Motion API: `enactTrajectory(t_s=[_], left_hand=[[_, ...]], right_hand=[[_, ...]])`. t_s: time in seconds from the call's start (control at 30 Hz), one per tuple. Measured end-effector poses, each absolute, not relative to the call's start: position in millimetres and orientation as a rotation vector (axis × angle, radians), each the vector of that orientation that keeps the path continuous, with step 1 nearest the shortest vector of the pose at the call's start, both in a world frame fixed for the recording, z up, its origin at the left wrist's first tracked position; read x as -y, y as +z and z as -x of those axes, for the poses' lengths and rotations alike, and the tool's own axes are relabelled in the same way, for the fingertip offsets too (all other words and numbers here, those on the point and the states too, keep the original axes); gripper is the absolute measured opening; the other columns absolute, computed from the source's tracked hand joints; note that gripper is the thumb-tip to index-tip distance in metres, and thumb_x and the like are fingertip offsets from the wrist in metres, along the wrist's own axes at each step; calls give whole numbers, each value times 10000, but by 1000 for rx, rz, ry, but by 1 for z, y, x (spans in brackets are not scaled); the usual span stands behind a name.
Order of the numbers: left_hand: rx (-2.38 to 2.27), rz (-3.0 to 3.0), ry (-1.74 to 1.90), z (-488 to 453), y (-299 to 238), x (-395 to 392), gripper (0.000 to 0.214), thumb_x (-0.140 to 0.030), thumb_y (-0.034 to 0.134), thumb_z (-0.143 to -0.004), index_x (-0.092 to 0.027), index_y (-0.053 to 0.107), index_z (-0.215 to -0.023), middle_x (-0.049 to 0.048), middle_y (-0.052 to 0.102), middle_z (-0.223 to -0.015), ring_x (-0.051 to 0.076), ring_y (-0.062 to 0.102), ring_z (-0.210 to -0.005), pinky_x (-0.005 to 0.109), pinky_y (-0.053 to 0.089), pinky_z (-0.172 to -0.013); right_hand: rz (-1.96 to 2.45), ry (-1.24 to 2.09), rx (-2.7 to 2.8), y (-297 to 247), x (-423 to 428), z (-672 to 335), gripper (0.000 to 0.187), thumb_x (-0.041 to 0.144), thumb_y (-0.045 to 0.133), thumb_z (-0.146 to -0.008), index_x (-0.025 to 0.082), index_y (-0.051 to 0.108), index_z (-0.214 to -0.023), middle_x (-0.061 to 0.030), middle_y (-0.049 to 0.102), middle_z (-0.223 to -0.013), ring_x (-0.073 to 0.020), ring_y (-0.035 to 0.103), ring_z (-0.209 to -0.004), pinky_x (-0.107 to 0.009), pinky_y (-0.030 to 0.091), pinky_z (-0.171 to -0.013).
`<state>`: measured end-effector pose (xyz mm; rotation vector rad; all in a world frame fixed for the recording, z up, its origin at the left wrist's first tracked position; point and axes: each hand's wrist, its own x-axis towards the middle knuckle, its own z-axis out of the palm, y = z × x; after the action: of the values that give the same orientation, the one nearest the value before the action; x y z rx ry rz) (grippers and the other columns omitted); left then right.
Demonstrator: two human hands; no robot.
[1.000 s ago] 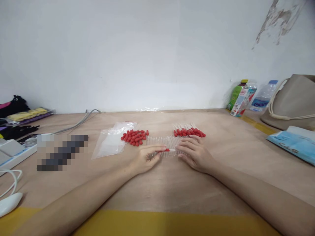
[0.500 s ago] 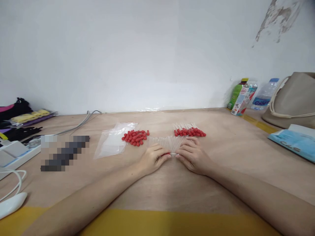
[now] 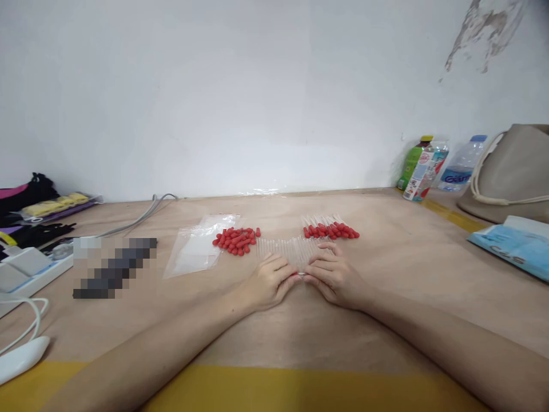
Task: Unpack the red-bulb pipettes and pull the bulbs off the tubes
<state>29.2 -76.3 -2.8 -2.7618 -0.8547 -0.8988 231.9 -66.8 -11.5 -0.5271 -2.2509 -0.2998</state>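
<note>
We judge the work to be part-way along: on the left, a heap of red caps [image 3: 234, 241] lies loose, and beside it a row of clear tubes [image 3: 285, 247] lies bare, so a good share seems left. In front of that row, our two hands nearly meet: the left hand [image 3: 274, 281] pinches one red cap [image 3: 295, 274], and the right hand [image 3: 334, 277] pinches the thin tube [image 3: 302, 274] that points into it; how deep it sits, we cannot tell. Beyond the right hand lie the capped tubes [image 3: 330, 229], red ends towards us, which look done. Around us, the brown surface [image 3: 283, 332] carries a white mouse [image 3: 23, 359], a power strip [image 3: 51, 269] and clear plastic bags [image 3: 191, 254] on the left. A pale wall [image 3: 240, 97] stands behind, its paint peeling at upper right, above drink bottles [image 3: 422, 171], a grey-beige bag [image 3: 510, 171] and a blue packet [image 3: 512, 246].
</note>
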Motion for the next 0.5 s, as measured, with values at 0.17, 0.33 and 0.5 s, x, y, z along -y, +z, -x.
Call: enactTrajectory(t_s=[0.17,0.33,0.5], left_hand=[[840,2821,-777,-30,0,80,242,-243,368,-901,-135,565,-809,36,546,-703,139,463,-688,291,366,-678],[842,2813,-727,-29,3,80,299,-247,338,-908,-143,503,-680,15,510,-643,127,445,-660,299,330,-693],[824,2797,-682,-27,5,82,322,-232,312,-903,-151,469,-635,13,499,-629,127,430,-640,309,305,-696]], right_hand=[[460,-238,2266,-13,68,-233,142,172,463,-853,163,595,-804,-8,623,-706,-98,562,-709,-376,339,-925],[411,-213,2278,-14,69,-234,107,149,478,-842,160,579,-807,-6,619,-708,-95,565,-734,-358,357,-930],[369,-257,2283,-13,70,-234,90,139,480,-841,156,566,-820,-11,624,-722,-98,568,-768,-345,378,-925]])
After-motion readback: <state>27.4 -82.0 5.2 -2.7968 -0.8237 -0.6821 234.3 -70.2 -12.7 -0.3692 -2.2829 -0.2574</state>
